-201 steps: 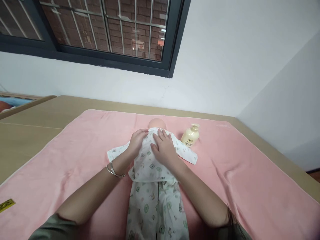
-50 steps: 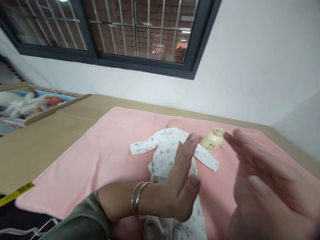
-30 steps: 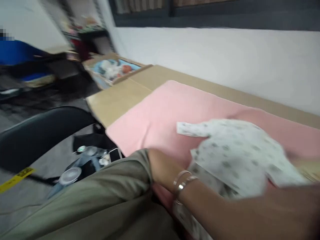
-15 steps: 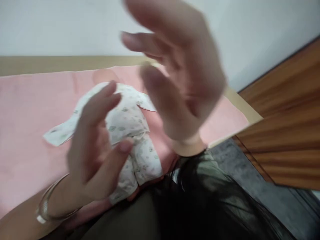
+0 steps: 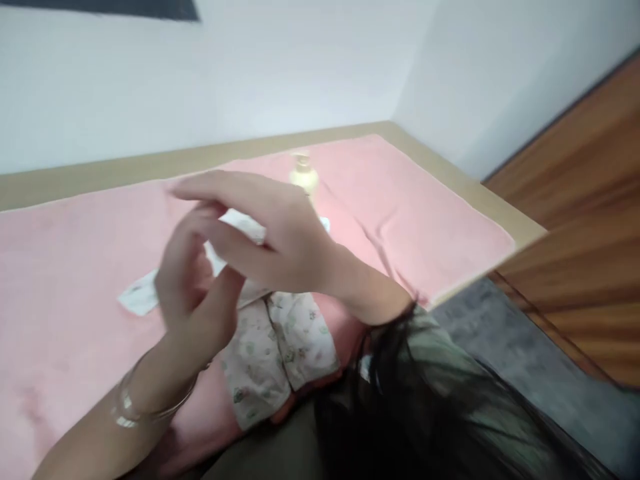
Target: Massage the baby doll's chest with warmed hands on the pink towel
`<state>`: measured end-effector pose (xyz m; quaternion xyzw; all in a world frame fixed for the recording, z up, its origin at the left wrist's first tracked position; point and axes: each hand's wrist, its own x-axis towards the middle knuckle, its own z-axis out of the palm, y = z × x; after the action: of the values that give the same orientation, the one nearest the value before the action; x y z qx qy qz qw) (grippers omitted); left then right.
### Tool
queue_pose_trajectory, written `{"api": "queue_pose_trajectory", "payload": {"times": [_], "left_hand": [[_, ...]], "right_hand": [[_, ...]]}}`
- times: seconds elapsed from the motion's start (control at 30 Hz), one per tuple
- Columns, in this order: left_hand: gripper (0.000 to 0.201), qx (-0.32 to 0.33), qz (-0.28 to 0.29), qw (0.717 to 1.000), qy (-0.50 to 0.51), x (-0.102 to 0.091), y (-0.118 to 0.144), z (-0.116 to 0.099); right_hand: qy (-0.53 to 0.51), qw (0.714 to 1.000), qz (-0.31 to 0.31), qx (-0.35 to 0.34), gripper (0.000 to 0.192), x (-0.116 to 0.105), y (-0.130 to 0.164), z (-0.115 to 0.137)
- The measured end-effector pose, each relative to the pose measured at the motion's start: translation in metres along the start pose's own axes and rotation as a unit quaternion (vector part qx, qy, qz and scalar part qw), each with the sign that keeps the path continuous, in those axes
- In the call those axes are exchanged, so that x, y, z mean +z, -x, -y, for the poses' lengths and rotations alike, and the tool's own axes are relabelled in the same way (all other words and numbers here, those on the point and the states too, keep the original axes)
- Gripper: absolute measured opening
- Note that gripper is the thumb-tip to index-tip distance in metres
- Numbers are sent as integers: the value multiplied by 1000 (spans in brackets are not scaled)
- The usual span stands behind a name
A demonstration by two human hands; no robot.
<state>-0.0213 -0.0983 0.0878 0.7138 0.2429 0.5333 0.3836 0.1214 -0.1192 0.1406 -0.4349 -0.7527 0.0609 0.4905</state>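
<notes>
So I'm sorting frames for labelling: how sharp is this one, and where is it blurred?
Head view: strong motion blur throughout; both hands smeared, left hand and right hand overlapping above the doll; bottle soft; lighting even, no glare.

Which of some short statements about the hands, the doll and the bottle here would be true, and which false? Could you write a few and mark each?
1. The left hand and right hand are raised together above the doll in white printed baby clothes. True.
2. The right hand has its grip closed on the small cream pump bottle. False: the bottle stands apart from both hands, farther back on the pink towel.
3. Metal bangles circle the left wrist. True.
4. The doll lies on bare wood. False: it lies on the pink towel.
5. The towel is blue. False: it is pink.
</notes>
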Motion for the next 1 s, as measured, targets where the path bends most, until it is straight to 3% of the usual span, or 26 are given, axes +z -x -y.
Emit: {"api": "queue_pose_trajectory", "payload": {"times": [0.03, 0.1, 0.23, 0.33, 0.43, 0.53, 0.6, 0.77, 0.9, 1.0], "left_hand": [[39, 69, -34, 996, -52, -2, -8, 8], [38, 99, -72, 989, -83, -7, -25, 26], [35, -27, -159, 973, -165, -22, -58, 68], [34, -113, -178, 961, -178, -30, -71, 98], [35, -155, -170, 955, -185, -29, -73, 124], [32, -166, -152, 954, -198, -23, -69, 143], [29, -163, -135, 955, -210, -20, -65, 151], [29, -138, -115, 955, -238, -17, -59, 156], [30, -141, -114, 953, -244, -18, -58, 159], [32, -155, -126, 951, -238, -18, -58, 163]], "right_hand": [[-3, 1000, 1, -5, 49, 0, -1, -2], [-7, 1000, 5, 8, 38, 0, -5, -13], [35, 993, 60, 91, 38, 18, -18, -46], [129, 974, 132, 132, 50, 49, -18, -71], [225, 946, 205, 113, 57, 84, -7, -89], [233, 931, 271, 73, 54, 102, 1, -104], [225, 930, 279, 82, 53, 102, 0, -114], [223, 926, 242, 185, 61, 88, -13, -135], [276, 911, 230, 202, 60, 97, -4, -122], [298, 913, 232, 155, 58, 109, 7, -104]]}}
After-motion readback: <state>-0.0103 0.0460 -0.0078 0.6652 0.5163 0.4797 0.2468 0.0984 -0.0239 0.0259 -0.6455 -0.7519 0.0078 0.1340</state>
